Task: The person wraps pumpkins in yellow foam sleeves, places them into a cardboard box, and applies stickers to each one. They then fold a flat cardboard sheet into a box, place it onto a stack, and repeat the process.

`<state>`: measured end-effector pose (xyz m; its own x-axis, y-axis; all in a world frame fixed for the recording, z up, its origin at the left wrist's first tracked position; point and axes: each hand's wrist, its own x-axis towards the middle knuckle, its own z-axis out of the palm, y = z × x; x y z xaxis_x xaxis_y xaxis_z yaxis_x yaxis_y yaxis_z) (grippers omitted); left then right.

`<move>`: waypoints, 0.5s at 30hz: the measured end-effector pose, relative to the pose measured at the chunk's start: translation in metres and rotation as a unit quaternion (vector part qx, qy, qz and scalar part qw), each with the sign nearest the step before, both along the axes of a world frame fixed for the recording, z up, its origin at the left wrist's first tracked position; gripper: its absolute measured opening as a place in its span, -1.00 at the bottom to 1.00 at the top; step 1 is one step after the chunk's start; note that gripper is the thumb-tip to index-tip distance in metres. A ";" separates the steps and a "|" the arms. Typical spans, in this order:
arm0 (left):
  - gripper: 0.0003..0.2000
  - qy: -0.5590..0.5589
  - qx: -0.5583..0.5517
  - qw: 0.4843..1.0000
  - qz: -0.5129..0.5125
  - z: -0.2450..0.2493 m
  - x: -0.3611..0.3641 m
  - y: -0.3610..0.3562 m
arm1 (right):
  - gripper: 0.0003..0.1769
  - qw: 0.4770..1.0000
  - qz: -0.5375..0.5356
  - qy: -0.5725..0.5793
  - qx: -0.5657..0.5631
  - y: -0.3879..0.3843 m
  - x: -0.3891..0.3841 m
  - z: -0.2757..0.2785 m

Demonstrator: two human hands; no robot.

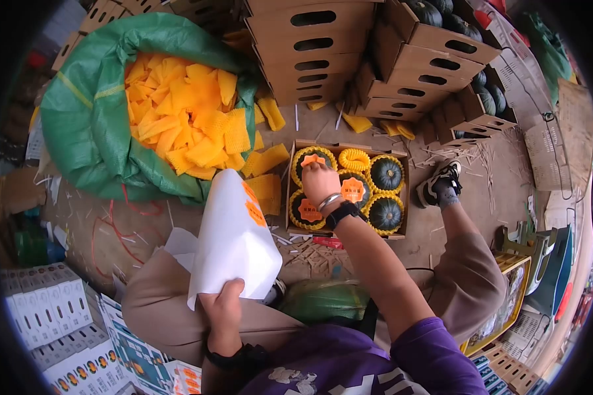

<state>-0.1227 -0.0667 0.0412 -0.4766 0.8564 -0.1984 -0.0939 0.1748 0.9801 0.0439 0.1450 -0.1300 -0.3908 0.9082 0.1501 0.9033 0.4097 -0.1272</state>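
Note:
My left hand is closed on the lower edge of a curved white sticker sheet with orange stickers near its top edge. My right hand reaches over an open cardboard box, its fingers pressed together at an orange sticker on the back left pumpkin. Dark green pumpkins sit in the box in yellow foam nets. Two others, in the middle and at the front left, carry orange stickers. A ring of yellow foam net lies at the back middle.
A green woven sack full of yellow foam nets stands at the left. Stacked cardboard boxes rise behind, some holding pumpkins. A red-handled tool and scattered sticks lie before the box. Printed cartons stand at lower left.

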 end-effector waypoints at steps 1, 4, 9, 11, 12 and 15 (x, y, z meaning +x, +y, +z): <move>-0.52 -0.001 0.000 1.000 0.000 0.001 -0.001 -0.001 | -0.85 0.998 0.005 0.014 0.057 -0.007 -0.001 -0.016; -0.56 -0.008 -0.033 0.999 -0.014 0.003 0.000 -0.002 | -0.71 0.993 0.002 0.098 -0.072 -0.011 0.007 -0.002; -0.69 0.004 -0.017 1.000 -0.012 0.006 0.003 0.002 | -0.34 0.999 0.021 0.018 -0.035 -0.006 0.010 -0.007; -0.81 0.011 0.015 1.000 0.009 0.007 0.001 0.004 | -0.27 0.994 -0.032 -0.008 -0.102 -0.014 0.003 0.010; -0.68 -0.019 0.022 1.000 0.004 0.003 -0.002 0.000 | -0.26 0.987 -0.050 -0.001 -0.153 -0.017 0.001 0.023; -0.50 -0.082 0.102 0.991 0.006 0.001 -0.003 -0.004 | -0.44 0.993 0.009 0.112 -0.031 -0.054 0.003 0.061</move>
